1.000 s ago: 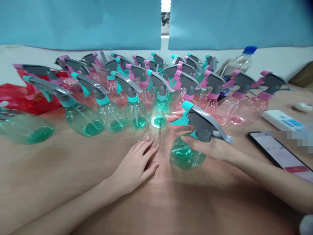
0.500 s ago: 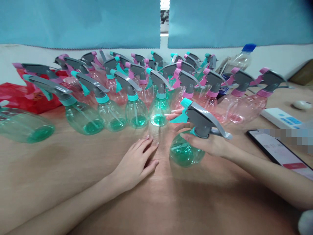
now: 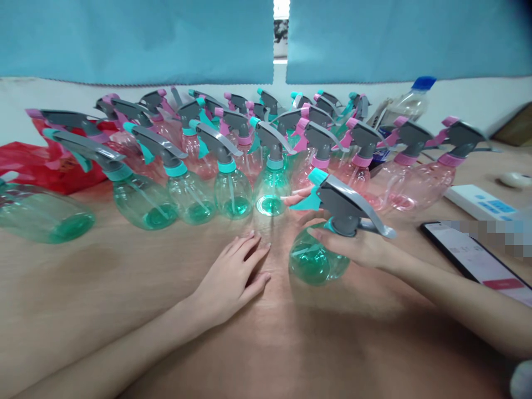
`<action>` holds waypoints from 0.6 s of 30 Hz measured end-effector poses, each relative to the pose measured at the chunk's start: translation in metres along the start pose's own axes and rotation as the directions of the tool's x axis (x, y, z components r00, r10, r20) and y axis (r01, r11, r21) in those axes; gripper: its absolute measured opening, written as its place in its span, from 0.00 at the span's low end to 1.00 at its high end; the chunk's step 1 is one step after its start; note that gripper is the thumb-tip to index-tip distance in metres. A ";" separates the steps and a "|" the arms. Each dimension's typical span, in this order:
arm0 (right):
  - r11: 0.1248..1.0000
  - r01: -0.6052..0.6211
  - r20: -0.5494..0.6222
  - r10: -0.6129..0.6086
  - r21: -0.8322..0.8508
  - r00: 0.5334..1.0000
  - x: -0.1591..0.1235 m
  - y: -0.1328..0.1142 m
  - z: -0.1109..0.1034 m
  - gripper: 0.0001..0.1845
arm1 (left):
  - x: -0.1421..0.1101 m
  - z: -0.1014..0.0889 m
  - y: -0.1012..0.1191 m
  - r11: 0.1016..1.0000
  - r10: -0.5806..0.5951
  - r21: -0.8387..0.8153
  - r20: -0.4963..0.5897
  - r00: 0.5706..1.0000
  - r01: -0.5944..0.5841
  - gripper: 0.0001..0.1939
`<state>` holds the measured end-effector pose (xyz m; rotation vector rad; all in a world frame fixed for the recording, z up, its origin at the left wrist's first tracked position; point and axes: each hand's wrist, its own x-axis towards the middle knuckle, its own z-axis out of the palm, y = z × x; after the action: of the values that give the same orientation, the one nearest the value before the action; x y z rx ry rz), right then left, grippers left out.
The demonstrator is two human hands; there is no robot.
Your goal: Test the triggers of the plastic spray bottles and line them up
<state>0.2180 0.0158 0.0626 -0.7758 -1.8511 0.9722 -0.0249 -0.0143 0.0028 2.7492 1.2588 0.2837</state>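
Note:
A green spray bottle (image 3: 318, 260) with a grey and turquoise trigger head is held by my right hand (image 3: 363, 246). My fingers wrap behind its body and my thumb lies across its shoulder; part of the grip is hidden behind the bottle. Its nozzle points to the left. My left hand (image 3: 235, 269) rests palm down on the wooden table (image 3: 174, 360), fingers stretched out, holding nothing, to the left of that bottle. Just beyond my hands, a front row of green spray bottles (image 3: 235, 194) and pink spray bottles (image 3: 361, 174) stands upright, with several more behind.
A red plastic bag (image 3: 25, 160) lies at the left behind a green bottle (image 3: 50, 216) at the edge of view. To the right are a phone (image 3: 469, 249), a white box (image 3: 477, 199), a computer mouse (image 3: 513, 179) and a blue-capped clear bottle (image 3: 409, 105). Blue curtains (image 3: 137, 39) hang behind.
Almost nothing differs. The whole view has shifted very slightly; both hands and the held spray bottle keep their places.

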 end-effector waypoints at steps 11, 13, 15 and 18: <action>0.998 -0.067 -0.026 0.066 -0.003 0.997 0.001 -0.006 0.001 0.28 | 0.001 -0.001 0.001 1.000 -0.001 0.002 -0.005 1.000 0.001 0.24; 0.999 -0.041 -0.019 0.040 -0.032 0.999 0.001 -0.007 0.000 0.25 | 0.001 -0.001 0.001 1.000 -0.001 0.005 0.000 1.000 0.001 0.24; 0.999 -0.016 -0.012 0.016 -0.048 1.000 0.002 -0.008 -0.001 0.21 | 0.001 -0.001 0.001 1.000 -0.002 0.006 0.003 1.000 0.002 0.24; 0.998 0.004 -0.017 -0.005 -0.067 1.000 0.003 -0.011 -0.002 0.16 | 0.001 -0.001 0.001 1.000 -0.004 0.004 0.005 1.000 0.004 0.23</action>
<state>0.2174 0.0132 0.0739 -0.8181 -1.8777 0.9015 -0.0236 -0.0142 0.0042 2.7486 1.2644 0.2740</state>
